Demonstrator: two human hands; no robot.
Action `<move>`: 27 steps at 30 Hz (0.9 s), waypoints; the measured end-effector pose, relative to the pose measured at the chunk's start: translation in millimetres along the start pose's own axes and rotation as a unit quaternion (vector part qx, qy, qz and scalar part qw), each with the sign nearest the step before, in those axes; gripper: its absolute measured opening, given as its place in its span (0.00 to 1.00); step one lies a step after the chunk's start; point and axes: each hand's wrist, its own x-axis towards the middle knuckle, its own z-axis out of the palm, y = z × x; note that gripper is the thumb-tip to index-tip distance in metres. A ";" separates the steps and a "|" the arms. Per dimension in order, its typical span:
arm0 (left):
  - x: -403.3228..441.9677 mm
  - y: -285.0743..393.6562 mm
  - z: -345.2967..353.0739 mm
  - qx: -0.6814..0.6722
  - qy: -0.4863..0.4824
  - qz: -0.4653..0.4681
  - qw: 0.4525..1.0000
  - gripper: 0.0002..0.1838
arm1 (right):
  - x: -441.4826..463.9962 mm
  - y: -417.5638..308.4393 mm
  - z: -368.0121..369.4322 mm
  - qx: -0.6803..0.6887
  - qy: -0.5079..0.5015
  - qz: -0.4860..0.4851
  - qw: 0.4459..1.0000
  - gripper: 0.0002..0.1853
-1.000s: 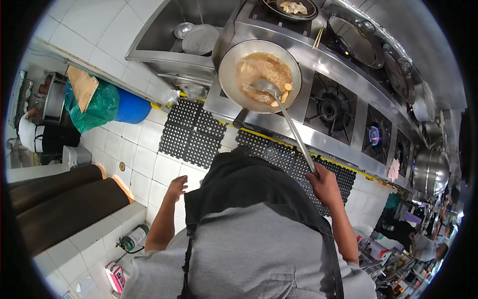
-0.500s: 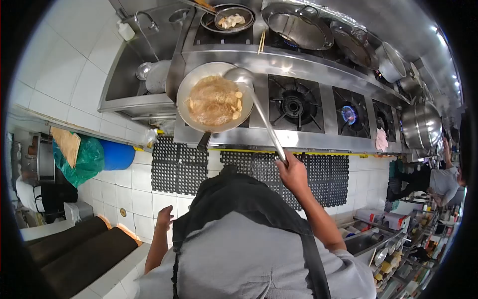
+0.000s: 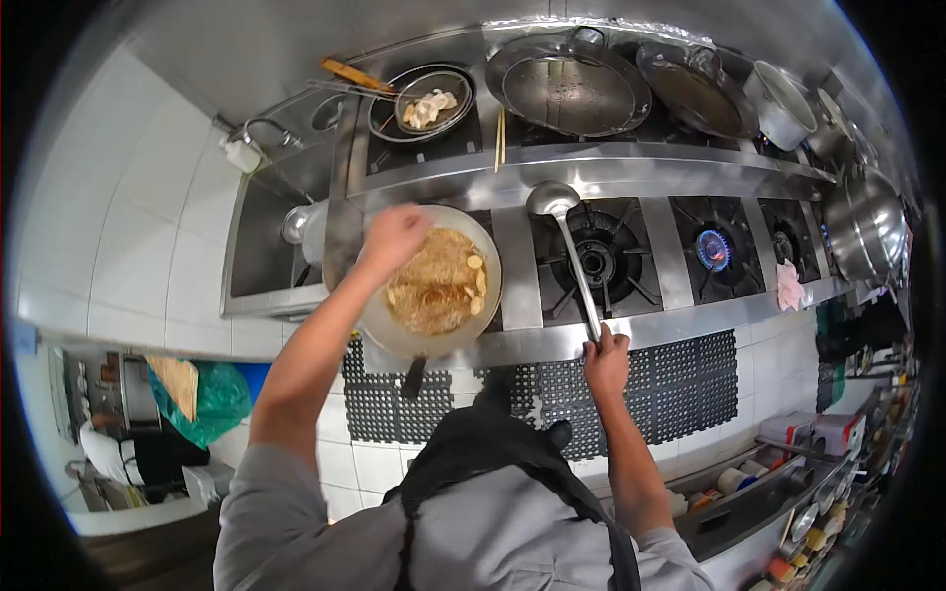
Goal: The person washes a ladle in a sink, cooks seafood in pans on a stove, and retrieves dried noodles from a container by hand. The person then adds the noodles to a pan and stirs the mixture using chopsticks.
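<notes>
My right hand [image 3: 606,360] is wrapped round the handle of a long metal ladle [image 3: 554,200]. The ladle's bowl lies above the left side of an unlit burner [image 3: 595,260]. My left hand [image 3: 397,236] is over the upper left of a light-coloured pan [image 3: 382,335]; its fingers are blurred and look partly curled. Brown bubbling liquid [image 3: 429,286] fills the pan's middle, with several pale slices [image 3: 477,286] along its right side. The pan's dark handle [image 3: 414,378] points toward me.
Along the back stand a strainer with pale food [image 3: 431,108] over a black pan, chopsticks [image 3: 500,140] and a large dark wok [image 3: 569,91]. A lit burner [image 3: 712,251] and pink cloth [image 3: 789,286] are to the right. A sink [image 3: 258,225] lies left; a person [image 3: 108,448] is beyond it.
My left hand has risen from my side to above the pan. My right hand has moved the ladle from the pan to the burner on the right. The view has shifted.
</notes>
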 end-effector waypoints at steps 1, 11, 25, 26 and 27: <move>44.1 9.2 24.5 0.046 -0.004 0.000 0.999 0.15 | 0.1 -4.8 -5.2 -0.034 0.040 -0.058 0.997 0.30; 260.3 24.8 161.3 0.179 -0.157 -0.115 0.964 0.29 | -147.6 13.1 -54.1 0.045 0.001 0.199 0.979 0.28; 93.3 57.0 106.0 -0.220 -0.260 -0.165 0.926 0.11 | -47.3 -82.0 -93.6 0.251 -0.102 0.026 0.962 0.19; 48.5 64.2 98.2 -0.248 -0.291 -0.129 0.915 0.09 | -31.2 -97.6 -90.7 0.286 -0.120 0.019 0.950 0.21; -0.6 90.2 84.5 -0.318 -0.300 -0.178 0.882 0.08 | -18.4 -104.9 -72.6 0.384 -0.131 0.045 0.913 0.20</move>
